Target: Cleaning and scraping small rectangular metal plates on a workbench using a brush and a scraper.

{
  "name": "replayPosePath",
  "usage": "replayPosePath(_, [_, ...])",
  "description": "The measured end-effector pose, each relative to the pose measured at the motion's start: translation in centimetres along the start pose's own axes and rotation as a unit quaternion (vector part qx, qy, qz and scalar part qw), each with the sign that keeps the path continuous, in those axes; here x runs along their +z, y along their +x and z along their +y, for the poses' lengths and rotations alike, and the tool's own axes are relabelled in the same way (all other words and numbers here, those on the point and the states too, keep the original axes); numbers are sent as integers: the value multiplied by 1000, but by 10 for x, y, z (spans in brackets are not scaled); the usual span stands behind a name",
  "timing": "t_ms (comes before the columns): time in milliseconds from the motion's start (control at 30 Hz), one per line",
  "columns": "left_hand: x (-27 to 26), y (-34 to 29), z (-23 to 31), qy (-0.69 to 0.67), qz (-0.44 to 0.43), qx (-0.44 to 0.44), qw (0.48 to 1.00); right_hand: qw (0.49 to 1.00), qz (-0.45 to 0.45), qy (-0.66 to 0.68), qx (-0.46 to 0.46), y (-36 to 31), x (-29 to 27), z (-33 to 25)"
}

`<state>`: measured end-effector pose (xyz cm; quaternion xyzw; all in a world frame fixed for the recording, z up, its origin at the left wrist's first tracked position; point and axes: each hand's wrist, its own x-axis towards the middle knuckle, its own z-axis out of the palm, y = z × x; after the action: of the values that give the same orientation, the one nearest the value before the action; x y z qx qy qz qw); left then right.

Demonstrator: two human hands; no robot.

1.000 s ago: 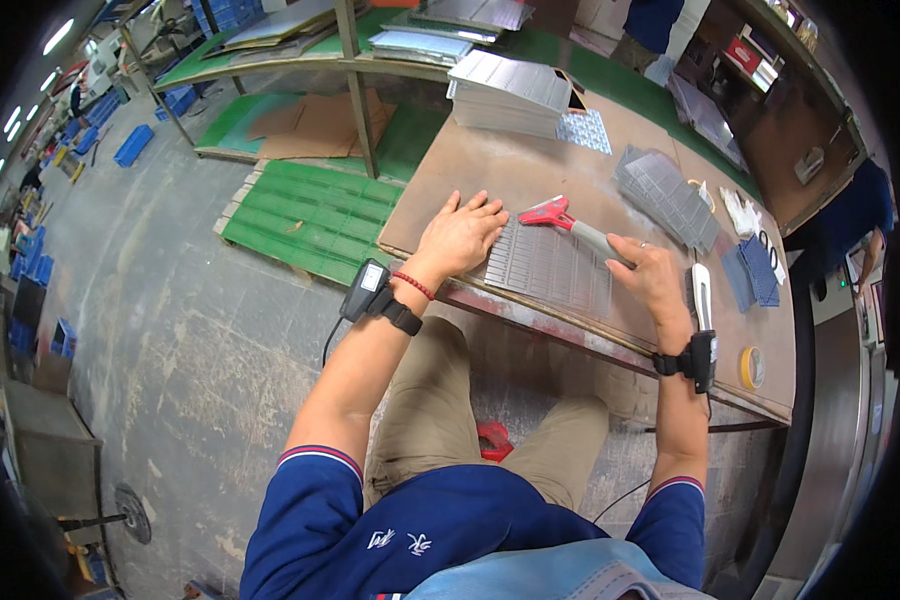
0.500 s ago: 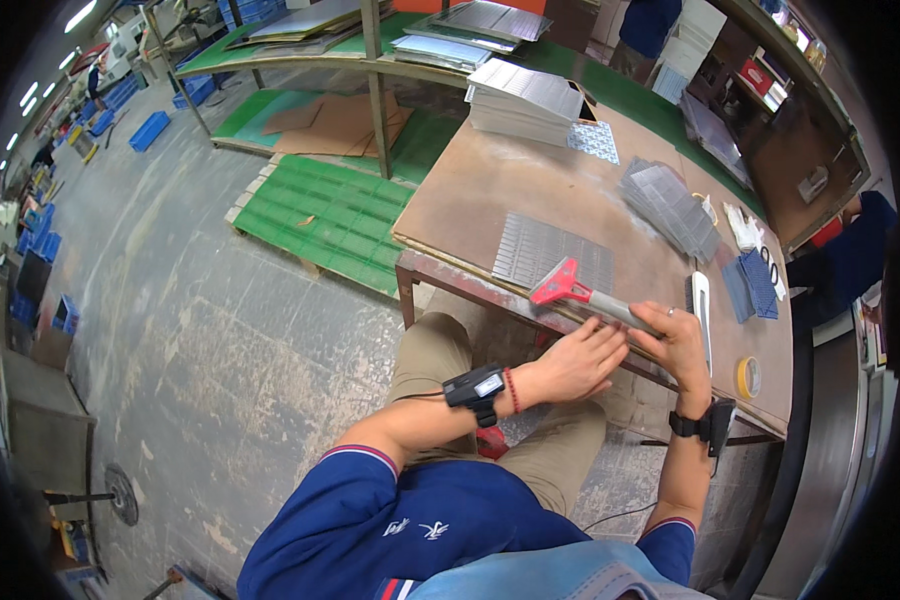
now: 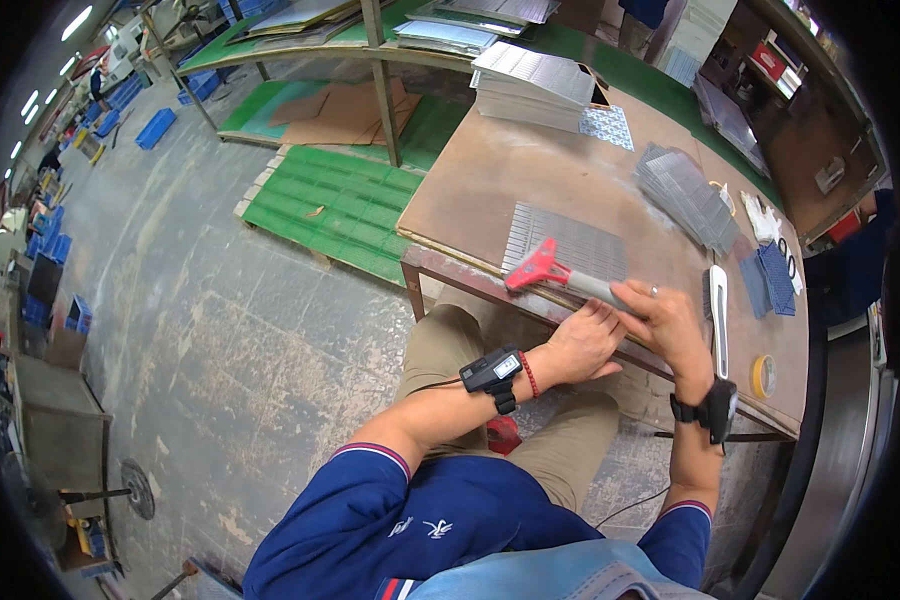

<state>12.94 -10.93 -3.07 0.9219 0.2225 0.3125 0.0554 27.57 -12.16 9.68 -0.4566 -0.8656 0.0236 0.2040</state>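
Note:
My right hand (image 3: pixel 665 325) is closed round the grey handle of a scraper (image 3: pixel 545 265). Its red head points left, above the front edge of the worktable (image 3: pixel 470 220). My left hand (image 3: pixel 582 345) is right by the handle at the table's edge, its fingers stretched out and close together, some partly hidden near the handle. Whether they touch the handle or the edge I cannot tell. Under the scraper, a thin grey slotted sheet (image 3: pixel 560 232) lies flat on the tabletop, partly covered by the tool.
A tall stack of sheets (image 3: pixel 530 95) stands at the back, with fanned grey sheets (image 3: pixel 685 195) to its right. Along the right side are a white-handled brush (image 3: pixel 720 320), yellow tape roll (image 3: pixel 764 376), white gloves (image 3: pixel 763 220) and blue mesh pieces (image 3: pixel 775 280). A green pallet (image 3: pixel 330 205) lies left.
The scraper's head has dipped and swung slightly left over the sheet. My left hand has drawn in closer to the right hand, and the whole view has shifted a little.

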Motion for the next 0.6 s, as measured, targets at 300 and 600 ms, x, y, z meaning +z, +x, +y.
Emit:
replayPosePath(300, [-6,3,2,26,9,15,1000,998,40,-17,42,26,16,4])
replayPosePath(600, [10,-4,-4,-20,-17,10,1000,995,31,-50,84,21,19,-20])
